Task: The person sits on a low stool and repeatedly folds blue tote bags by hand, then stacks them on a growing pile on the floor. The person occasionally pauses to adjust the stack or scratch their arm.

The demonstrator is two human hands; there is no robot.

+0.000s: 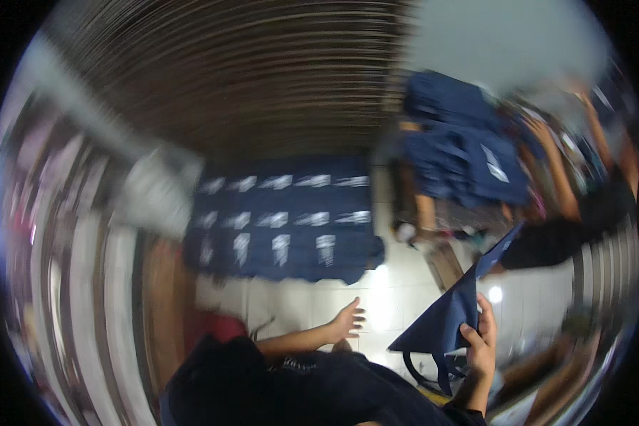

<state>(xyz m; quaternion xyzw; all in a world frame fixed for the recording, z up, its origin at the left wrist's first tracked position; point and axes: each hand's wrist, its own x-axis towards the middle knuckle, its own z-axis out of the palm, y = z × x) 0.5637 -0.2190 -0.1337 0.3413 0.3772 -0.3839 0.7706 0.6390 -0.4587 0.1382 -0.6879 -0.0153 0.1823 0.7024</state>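
Note:
The whole picture is blurred by motion. My right hand [480,341] grips a navy blue cloth bag [451,312] at the lower right; the bag is stretched flat into a pointed shape rising to the upper right, with its handles dangling below. My left hand [348,319] is open with fingers spread, held over the white tiled floor [312,298], holding nothing. Beyond it, several navy bags with white prints [284,220] lie laid out in rows on the floor.
Other people sit at the right, one hand [543,135] reaching into a pile of navy bags [461,149]. A brown shutter-like wall [248,71] runs across the top. A grey-white object [153,192] lies at the left.

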